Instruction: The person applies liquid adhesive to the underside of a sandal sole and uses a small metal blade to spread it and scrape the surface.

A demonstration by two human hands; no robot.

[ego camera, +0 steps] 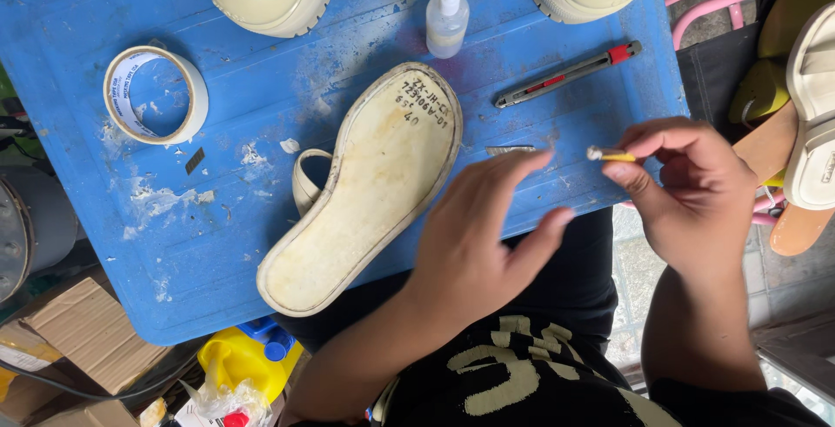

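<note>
While right hand [696, 192] pinches a yellow stick [613, 156], left hand [478, 236] hovers open

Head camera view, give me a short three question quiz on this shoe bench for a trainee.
1. True or false: the sandal sole lies bottom side up on the blue board.
2. Which thing lies nearest the small glue bottle? A: tape roll; B: utility knife; C: yellow jug.
3. What does the right hand pinch in its fingers?

Key
1. True; its flat underside with dark markings faces up, a strap showing beneath.
2. B.
3. A thin yellow stick with a pale tip; the left hand hovers empty, blurred, beside the sole.
</note>
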